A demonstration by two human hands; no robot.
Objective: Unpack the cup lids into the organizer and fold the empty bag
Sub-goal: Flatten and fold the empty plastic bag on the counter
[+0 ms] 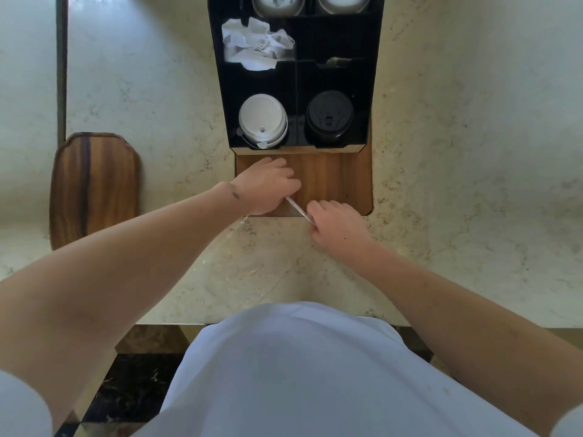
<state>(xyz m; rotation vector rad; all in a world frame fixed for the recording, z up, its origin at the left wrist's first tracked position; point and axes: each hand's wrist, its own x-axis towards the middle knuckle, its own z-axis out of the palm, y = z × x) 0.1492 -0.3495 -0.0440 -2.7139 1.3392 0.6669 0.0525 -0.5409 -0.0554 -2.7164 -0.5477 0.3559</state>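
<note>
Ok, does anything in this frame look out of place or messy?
One thing: crumpled white paper fills the organizer's left middle compartment, untidy beside the neat white lids and black lids in front. Otherwise all is in order; left hand and right hand hold the clear bag between them.

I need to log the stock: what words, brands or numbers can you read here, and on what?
No text can be read.
Two white items at the organizer's far end: dark markings, too small to read.
White lid stack and black lid stack: only moulded shapes, no legible lettering.
</note>
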